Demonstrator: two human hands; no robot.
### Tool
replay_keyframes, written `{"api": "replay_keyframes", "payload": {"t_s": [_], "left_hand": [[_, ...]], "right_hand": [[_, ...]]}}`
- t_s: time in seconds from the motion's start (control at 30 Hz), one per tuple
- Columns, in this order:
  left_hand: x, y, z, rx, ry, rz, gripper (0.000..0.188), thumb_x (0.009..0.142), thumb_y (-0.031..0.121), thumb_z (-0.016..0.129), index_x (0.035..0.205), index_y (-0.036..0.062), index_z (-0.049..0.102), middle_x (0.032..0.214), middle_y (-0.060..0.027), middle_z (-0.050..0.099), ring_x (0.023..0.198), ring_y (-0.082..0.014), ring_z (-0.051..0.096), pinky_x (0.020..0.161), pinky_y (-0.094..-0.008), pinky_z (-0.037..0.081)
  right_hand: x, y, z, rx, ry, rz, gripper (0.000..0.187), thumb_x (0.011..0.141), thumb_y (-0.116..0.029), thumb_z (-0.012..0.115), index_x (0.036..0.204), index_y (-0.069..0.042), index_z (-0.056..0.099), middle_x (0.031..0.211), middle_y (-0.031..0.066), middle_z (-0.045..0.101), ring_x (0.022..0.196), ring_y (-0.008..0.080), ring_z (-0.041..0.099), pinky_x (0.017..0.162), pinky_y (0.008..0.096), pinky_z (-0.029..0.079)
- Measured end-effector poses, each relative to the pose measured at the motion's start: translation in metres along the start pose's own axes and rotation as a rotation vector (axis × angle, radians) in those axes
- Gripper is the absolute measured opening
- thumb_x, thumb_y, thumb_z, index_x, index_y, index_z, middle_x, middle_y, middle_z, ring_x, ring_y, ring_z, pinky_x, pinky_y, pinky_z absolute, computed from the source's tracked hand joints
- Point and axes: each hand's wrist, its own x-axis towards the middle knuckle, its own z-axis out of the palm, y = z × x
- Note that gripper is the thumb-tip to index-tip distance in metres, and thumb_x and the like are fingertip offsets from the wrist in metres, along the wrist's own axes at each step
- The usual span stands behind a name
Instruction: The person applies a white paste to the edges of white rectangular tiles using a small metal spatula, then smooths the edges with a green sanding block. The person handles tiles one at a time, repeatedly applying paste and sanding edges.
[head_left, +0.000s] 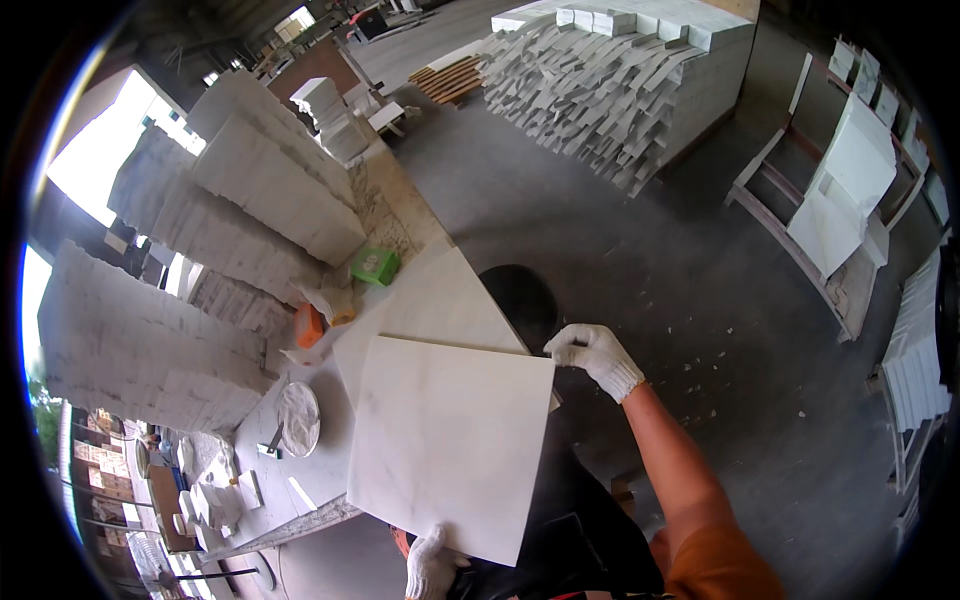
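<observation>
A square white marble tile (450, 440) with faint grey veins lies tilted over the table's edge, its near part above my lap. My left hand (430, 566), in a white knit glove, grips its near edge, thumb on top and the other fingers partly hidden below. At the far right corner, my gloved right hand (598, 362) is closed with its fingertips on the corner. Beneath the tile, another pale slab (430, 300) lies on the worktable (335, 385). To the left stands a round dish of white paste (299, 420), a small scraper (271, 444) beside it.
Tall stacks of rough-edged stone slabs (150, 340) line the table's left side. A green box (375, 266) and an orange box (309, 325) sit near them. A dark round bucket (520, 303) is beyond the tile. Across the floor stand a large strip pile (590, 100) and a slab rack (790, 215).
</observation>
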Motion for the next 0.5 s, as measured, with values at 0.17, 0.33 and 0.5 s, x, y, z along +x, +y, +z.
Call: {"api": "replay_keyframes", "payload": {"t_s": [0.17, 0.33, 0.5], "left_hand": [[-0.001, -0.002, 0.003, -0.014, 0.038, -0.002, 0.054, 0.093, 0.023, 0.065, 0.137, 0.0062, 0.039, 0.099, -0.0141, 0.064, 0.066, -0.0273, 0.068, 0.051, -0.0361, 0.059], [0.006, -0.013, -0.015, -0.112, -0.011, -0.088, 0.057, 0.093, 0.022, 0.064, 0.14, 0.0071, 0.036, 0.107, -0.0165, 0.064, 0.073, -0.0299, 0.07, 0.055, -0.0366, 0.062], [-0.003, 0.004, 0.022, -0.128, -0.015, -0.012, 0.069, 0.093, 0.021, 0.063, 0.149, 0.0091, 0.024, 0.116, -0.0189, 0.061, 0.084, -0.0319, 0.071, 0.059, -0.0396, 0.063]], "right_hand": [[0.002, -0.018, -0.002, 0.144, 0.171, 0.036, 0.024, 0.093, -0.026, 0.076, 0.097, -0.002, 0.075, 0.085, 0.001, 0.069, 0.078, 0.0083, 0.061, 0.074, 0.0253, 0.051], [-0.013, -0.029, -0.003, 0.131, 0.164, 0.041, 0.031, 0.096, -0.031, 0.072, 0.106, -0.002, 0.074, 0.094, 0.0035, 0.07, 0.083, 0.0096, 0.062, 0.075, 0.0265, 0.052], [-0.028, -0.036, -0.009, 0.062, 0.178, 0.068, 0.04, 0.098, -0.037, 0.068, 0.115, -0.001, 0.071, 0.101, 0.0083, 0.072, 0.089, 0.0144, 0.067, 0.08, 0.0301, 0.054]]}}
